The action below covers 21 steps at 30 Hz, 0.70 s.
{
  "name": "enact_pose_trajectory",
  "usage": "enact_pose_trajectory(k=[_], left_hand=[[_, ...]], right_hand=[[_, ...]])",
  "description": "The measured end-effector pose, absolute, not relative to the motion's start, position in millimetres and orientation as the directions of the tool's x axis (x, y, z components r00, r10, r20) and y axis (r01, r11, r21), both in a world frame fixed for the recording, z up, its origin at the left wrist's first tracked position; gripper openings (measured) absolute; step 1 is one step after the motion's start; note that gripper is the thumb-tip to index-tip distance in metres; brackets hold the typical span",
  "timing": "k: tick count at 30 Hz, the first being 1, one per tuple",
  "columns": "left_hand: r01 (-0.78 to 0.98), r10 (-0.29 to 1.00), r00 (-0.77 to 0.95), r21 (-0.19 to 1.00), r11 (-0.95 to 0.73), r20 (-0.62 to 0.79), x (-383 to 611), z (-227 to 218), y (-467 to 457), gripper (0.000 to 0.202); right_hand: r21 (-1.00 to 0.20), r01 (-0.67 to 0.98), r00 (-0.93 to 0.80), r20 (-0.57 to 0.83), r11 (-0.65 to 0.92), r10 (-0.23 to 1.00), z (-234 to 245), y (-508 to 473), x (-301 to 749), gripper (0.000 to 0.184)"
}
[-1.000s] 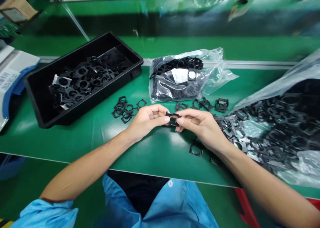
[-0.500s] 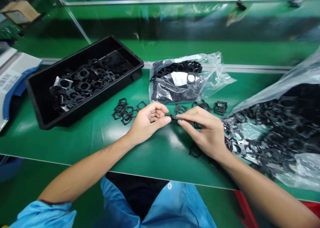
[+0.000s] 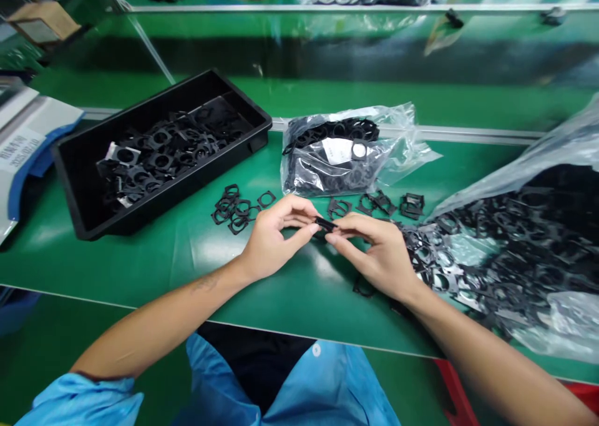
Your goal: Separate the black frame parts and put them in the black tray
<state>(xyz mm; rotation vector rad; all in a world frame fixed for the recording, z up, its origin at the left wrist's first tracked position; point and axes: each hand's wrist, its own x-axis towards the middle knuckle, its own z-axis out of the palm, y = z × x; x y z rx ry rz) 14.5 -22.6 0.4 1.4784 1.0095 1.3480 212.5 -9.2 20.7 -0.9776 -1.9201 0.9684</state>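
Note:
Between my two hands, over the middle of the green table, is a small black plastic part [image 3: 326,224], seen nearly edge-on. My left hand [image 3: 279,232] pinches its left end between thumb and fingers. The other end is gripped by my right hand [image 3: 380,251], also with thumb and fingertips. Whether it is one piece or two stacked together I cannot make out. Flat black ring-shaped frames [image 3: 238,208] lie in a loose group left of my left hand. More black parts [image 3: 374,203] rest just beyond my right hand.
A black tray [image 3: 187,198] of similar parts stands at the left. A clear plastic bag [image 3: 327,170] of parts lies at the back. On the right, a large open bag [image 3: 496,179] spills a heap of frames [image 3: 468,276]. The table's front edge [image 3: 281,332] runs below my forearms.
My left fingers have closed onto the black part, which is tilted more now. My right hand has shifted slightly left and down, nearer my left hand.

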Motion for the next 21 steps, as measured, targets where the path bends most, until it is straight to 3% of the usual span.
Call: enact_pose_trajectory(k=[7,13,21], left_hand=[[0.222,0.834,0.111,0.804,-0.551,0.541,14.2,2.1,-22.9,0.002],[0.282,0.804,0.095,0.759,-0.587,0.587,12.8,0.9,-23.1,0.001],[0.328,0.801,0.115,0.739,-0.589,0.588,12.3,2.7,-22.5,0.006]], right_hand=[[-0.912,0.226,-0.429,0.222,0.342,0.875,22.8,-9.6,212.1,0.011],[-0.944,0.192,-0.42,0.167,0.268,0.892,25.3,-11.3,211.2,0.017],[-0.942,0.182,-0.431,0.181,0.282,0.884,23.0,-11.9,211.6,0.012]])
